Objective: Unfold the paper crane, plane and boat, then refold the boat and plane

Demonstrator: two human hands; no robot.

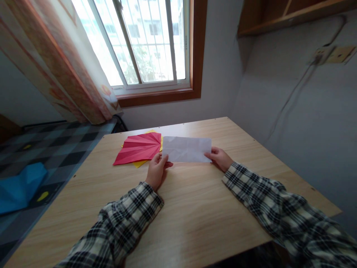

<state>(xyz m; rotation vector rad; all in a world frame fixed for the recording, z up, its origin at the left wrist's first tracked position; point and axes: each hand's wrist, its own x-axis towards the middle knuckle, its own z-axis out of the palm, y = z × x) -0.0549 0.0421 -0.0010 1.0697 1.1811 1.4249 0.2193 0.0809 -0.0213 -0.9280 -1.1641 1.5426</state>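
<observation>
A white rectangular sheet of paper (186, 149) with faint creases is held up above the table, its long side running left to right. My left hand (156, 169) pinches its lower left corner, thumb on the near face. At the lower right corner, my right hand (221, 158) grips it between thumb and fingers. Just left of the sheet, a red paper (141, 149) with fan-like folds lies on the table, over a yellow paper (140, 163) that shows only at its edges. The white sheet's left end is beside the red paper's right edge.
The light wooden table (178, 208) stretches under both arms. To the left, a blue folded paper (23, 186) rests on a checked cloth (60, 147). A curtained window (150, 44) is ahead; a cable (290, 98) hangs from a wall socket (323, 55) at right, below a wooden shelf (295, 20).
</observation>
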